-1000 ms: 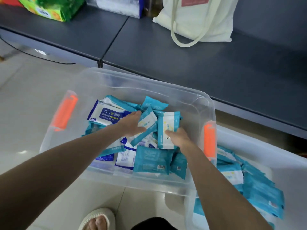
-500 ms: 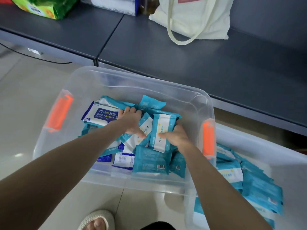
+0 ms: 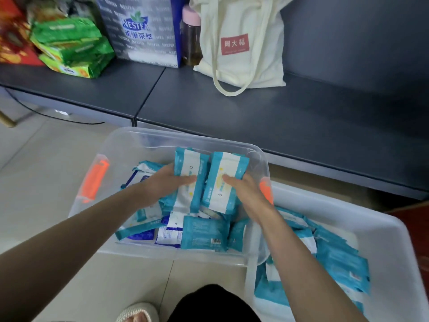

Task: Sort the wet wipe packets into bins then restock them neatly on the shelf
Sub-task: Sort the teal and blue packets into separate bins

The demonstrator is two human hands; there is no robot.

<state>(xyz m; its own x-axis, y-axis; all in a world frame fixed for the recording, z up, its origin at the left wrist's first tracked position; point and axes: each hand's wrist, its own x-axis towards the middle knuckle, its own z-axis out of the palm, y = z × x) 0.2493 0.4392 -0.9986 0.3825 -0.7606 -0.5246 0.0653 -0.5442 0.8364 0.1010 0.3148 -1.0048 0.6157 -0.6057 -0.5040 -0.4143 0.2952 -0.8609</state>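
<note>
Mid-sort, center of frame. Holding one teal-and-white wet wipe packet (image 3: 189, 173) in the left hand (image 3: 160, 185), grip pinching it, thumb on the front face, fingers hidden behind. Same on the right hand (image 3: 247, 191): grip pinching a second packet (image 3: 224, 184). Both held just above the pile, side by side, edges touching or nearly so; can't tell which.

Remaining loose packets (image 3: 204, 233) heaped in the clear bin (image 3: 162, 135) with orange handles (image 3: 95, 180), on the floor (image 3: 46, 170). Mixed in: a few dark-blue-labelled ones (image 3: 167, 233) at the lower edge of the pile. More teal packets (image 3: 341, 256) already in the white bin (image 3: 348, 201), lower right, butted against the clear bin's right side. No wipe packets visible on the shelf (image 3: 255, 117), upper half of frame; only a tote bag (image 3: 241, 43), Nestea bag (image 3: 144, 31), bottle (image 3: 190, 36) and green packs (image 3: 72, 45) at the back.

Risks, best guess:
- Slick film, light pinch: could slip mid-carry and drop back into the unsorted heap.
- Path to lower right crossing the clear bin's rim and right handle: could snag a packet or shove the bin.
- Near-identical teal designs: could misfile if sorted by colour alone; worth reading the labels.
- White bin pile loose and slanted: could slide or spill if tossed rather than laid flat.
</note>
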